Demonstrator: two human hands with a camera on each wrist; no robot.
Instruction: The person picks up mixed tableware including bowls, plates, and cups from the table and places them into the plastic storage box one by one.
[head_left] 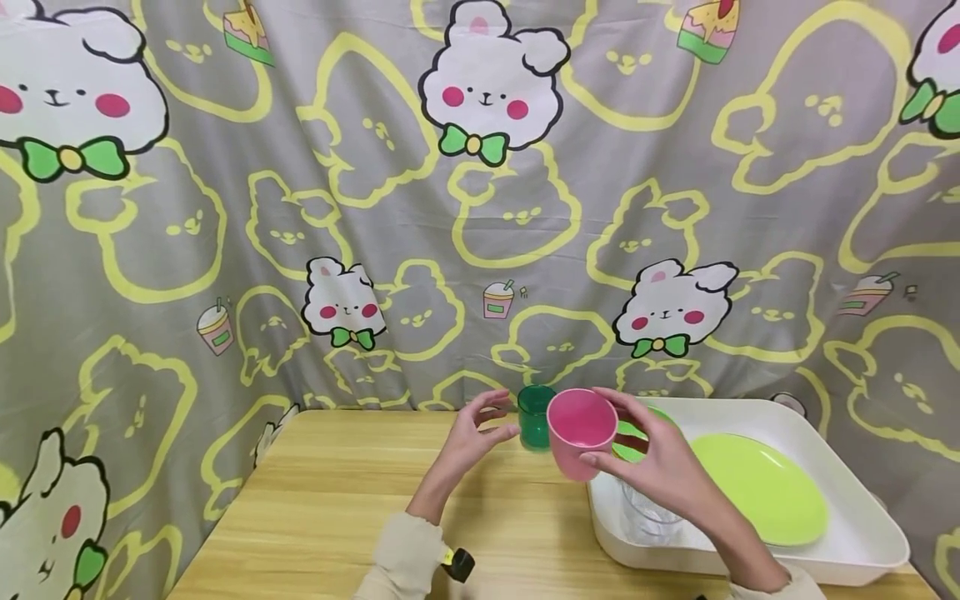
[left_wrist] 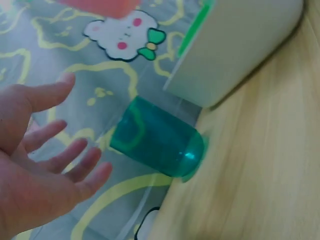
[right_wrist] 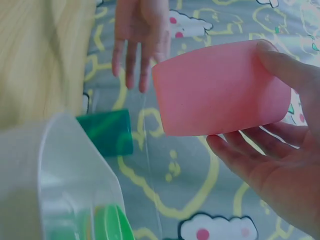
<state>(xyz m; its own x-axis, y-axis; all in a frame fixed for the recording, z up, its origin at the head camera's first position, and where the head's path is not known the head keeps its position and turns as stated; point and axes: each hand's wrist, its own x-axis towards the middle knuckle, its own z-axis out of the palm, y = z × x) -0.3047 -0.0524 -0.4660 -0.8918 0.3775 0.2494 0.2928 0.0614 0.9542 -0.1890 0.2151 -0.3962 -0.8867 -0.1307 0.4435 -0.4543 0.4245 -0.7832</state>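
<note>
A pink cup [head_left: 573, 454] is gripped by my right hand [head_left: 663, 462], thumb on the near side and fingers round the far side, raised above the table at the basin's left edge. In the right wrist view the pink cup [right_wrist: 220, 92] shows its plain side wall. A clear green cup [head_left: 535, 425] stands upright at the back of the wooden table. My left hand [head_left: 476, 433] is just left of it, fingers spread and holding nothing. From the left wrist, a gap shows between the left hand [left_wrist: 55, 155] and the green cup [left_wrist: 157, 137].
A white basin [head_left: 847, 562] stands on the right of the wooden table [head_left: 337, 500]. In it lie a lime-green plate [head_left: 757, 487], a clear glass vessel [head_left: 648, 517] and a bright green item [head_left: 630, 442] partly behind my right hand. A patterned curtain [head_left: 405, 225] hangs behind.
</note>
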